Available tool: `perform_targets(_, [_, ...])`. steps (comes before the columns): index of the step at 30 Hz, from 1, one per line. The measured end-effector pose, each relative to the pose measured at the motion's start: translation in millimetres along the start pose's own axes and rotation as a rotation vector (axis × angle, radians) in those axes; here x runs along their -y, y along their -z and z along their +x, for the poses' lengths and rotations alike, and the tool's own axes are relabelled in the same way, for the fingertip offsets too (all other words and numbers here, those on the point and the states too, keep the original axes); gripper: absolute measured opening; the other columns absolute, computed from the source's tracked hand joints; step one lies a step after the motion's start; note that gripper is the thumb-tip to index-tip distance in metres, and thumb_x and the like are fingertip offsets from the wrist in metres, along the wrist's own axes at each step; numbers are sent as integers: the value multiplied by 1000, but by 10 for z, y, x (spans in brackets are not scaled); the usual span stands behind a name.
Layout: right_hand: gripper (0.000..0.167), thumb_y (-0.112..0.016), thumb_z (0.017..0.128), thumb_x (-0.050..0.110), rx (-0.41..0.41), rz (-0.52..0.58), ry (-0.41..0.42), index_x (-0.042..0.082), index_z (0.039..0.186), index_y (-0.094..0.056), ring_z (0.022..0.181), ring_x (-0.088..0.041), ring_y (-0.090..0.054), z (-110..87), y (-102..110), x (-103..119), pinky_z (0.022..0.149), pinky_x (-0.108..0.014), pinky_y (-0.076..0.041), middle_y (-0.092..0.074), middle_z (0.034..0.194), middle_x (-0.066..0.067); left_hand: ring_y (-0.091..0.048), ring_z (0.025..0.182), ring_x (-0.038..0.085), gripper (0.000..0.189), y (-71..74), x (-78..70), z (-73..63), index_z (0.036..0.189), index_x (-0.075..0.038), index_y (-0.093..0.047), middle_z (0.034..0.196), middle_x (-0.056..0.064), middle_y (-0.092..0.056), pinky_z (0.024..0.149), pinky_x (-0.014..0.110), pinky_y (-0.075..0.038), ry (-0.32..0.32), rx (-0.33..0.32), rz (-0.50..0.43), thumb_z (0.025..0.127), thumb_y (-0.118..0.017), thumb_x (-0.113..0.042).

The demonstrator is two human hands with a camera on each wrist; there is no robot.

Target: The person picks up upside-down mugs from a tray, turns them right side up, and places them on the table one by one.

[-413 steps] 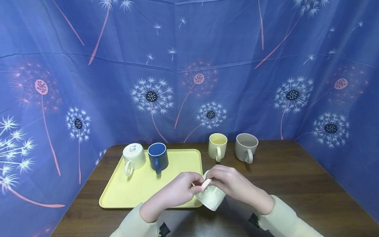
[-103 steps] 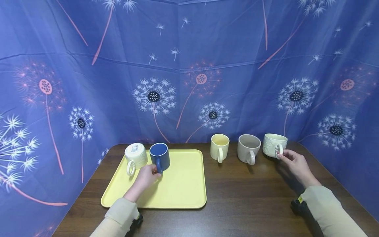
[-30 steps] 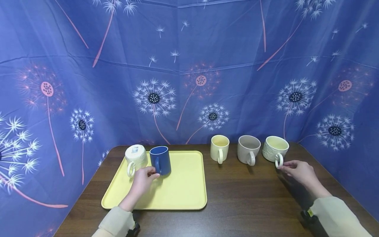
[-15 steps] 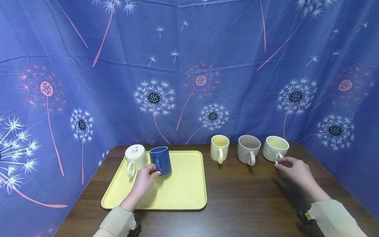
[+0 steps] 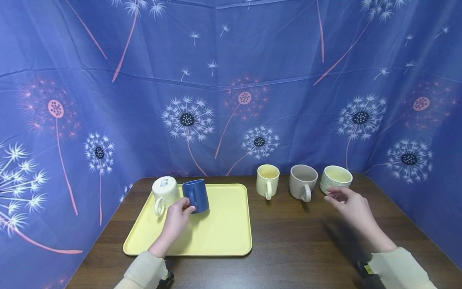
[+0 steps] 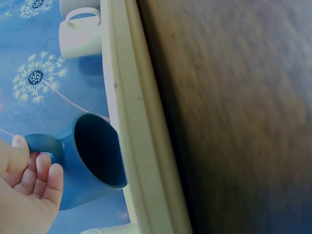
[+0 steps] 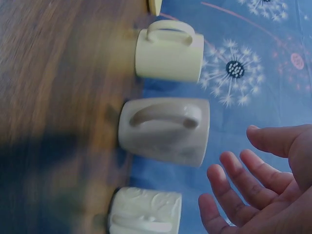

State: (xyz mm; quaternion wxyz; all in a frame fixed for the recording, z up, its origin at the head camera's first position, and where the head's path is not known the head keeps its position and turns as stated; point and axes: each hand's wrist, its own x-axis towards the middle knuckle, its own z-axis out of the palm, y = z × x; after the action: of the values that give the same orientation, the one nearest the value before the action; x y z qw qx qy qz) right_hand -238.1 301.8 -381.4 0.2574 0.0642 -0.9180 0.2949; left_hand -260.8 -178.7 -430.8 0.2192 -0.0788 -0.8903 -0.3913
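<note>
At the back left corner of the yellow rectangular tray (image 5: 223, 243), a white ceramic-looking mug with a ring handle (image 5: 165, 192) stands mouth down; it sits close beside the next mug, so a swing toward the tray's left side could knock the two together. The left grip (image 5: 177, 214) pinches the handle of a dark blue, straight-sided mug (image 5: 197, 197), which leans over the tray's back part, left of its middle. I cannot tell whether its base touches the tray. With only thumb and fingers at the handle, the mug's weight could twist it in the grip, and a slip would probably drop it on its lower edge and chip it. Just right of the tray, a pale yellow cylindrical mug (image 5: 262, 185) stands upright on the brown wooden table (image 5: 288, 245); farther right of the tray, a grey rounded mug (image 5: 297, 186) does too. Farthest right of the tray stands a wide, pale cream mug with a raised pattern (image 5: 329, 182), the right grip (image 5: 350, 204) in front of it, fingers loosely bent and holding nothing; a careless sweep toward the tray might catch the grey mug's protruding handle.
</note>
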Motion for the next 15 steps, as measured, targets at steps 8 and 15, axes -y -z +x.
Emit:
perform_targets(8, [22, -74, 81, 16, 5, 41, 29, 4, 99, -69, 72, 14, -51, -15, 6, 179, 59, -16, -44, -72, 90, -12, -49, 63, 12, 12, -4, -52, 19, 76, -2, -59, 69, 5, -58, 57, 24, -43, 7, -25, -29, 81, -70, 0])
perform_targets(15, [21, -75, 79, 12, -6, 93, 74, 5, 98, -70, 74, 13, -54, -56, -16, 360, 64, -11, -44, -72, 87, -9, -53, 66, 14, 8, 15, -97, 45, 80, 0, -61, 71, 7, -61, 60, 26, -46, -15, -12, -18, 80, -69, 2])
